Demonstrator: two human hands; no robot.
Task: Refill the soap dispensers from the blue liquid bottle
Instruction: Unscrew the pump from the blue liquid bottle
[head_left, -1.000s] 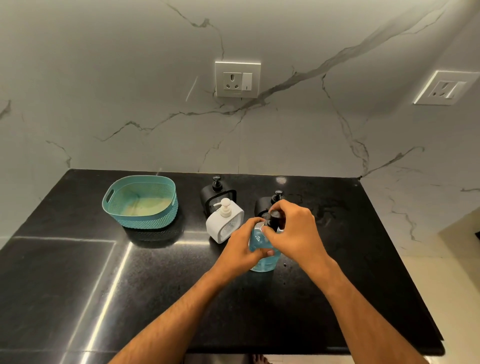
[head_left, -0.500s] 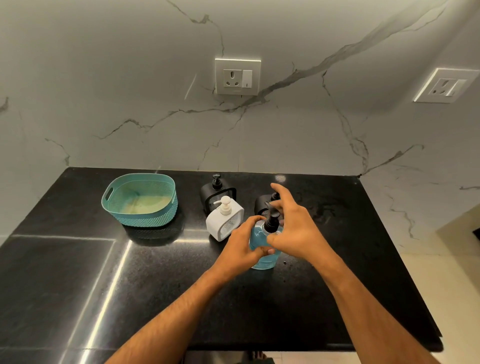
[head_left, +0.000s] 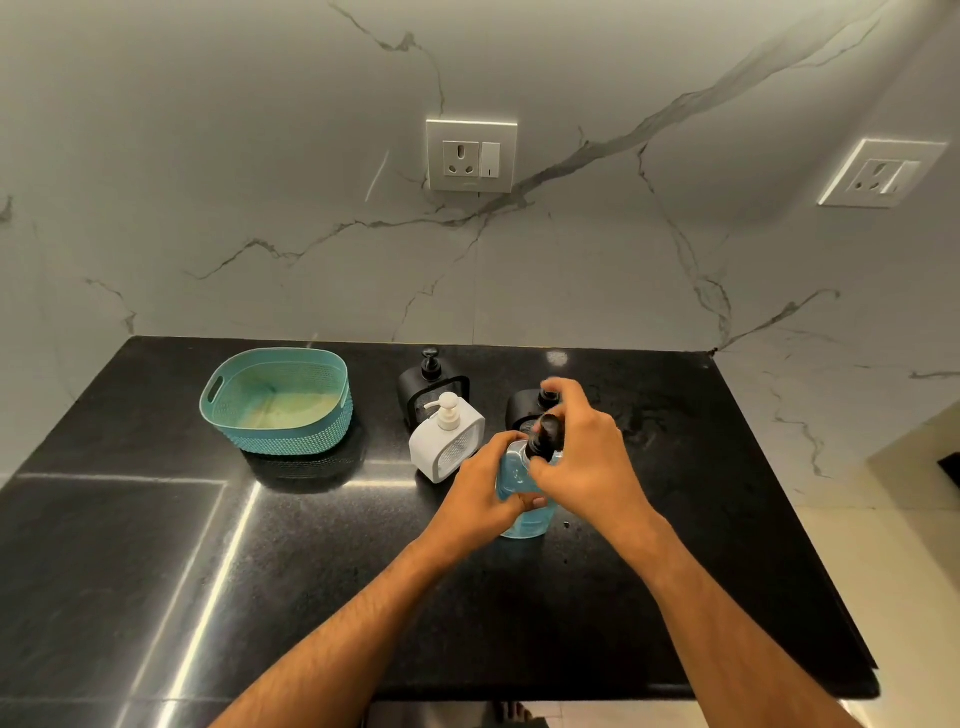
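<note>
Gripping blue liquid bottle (head_left: 522, 480), left hand (head_left: 480, 501); right hand (head_left: 584, 460) apparently around pump.

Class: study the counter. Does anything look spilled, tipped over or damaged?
Nothing stands out. The blue liquid bottle stands upright between both hands, the white dispenser and two black dispensers stand upright, and no spill shows on the countertop.

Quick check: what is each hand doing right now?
Left hand: gripping the body of the blue bottle on the counter.
Right hand: fingers pinching the bottle's black pump cap.
</note>
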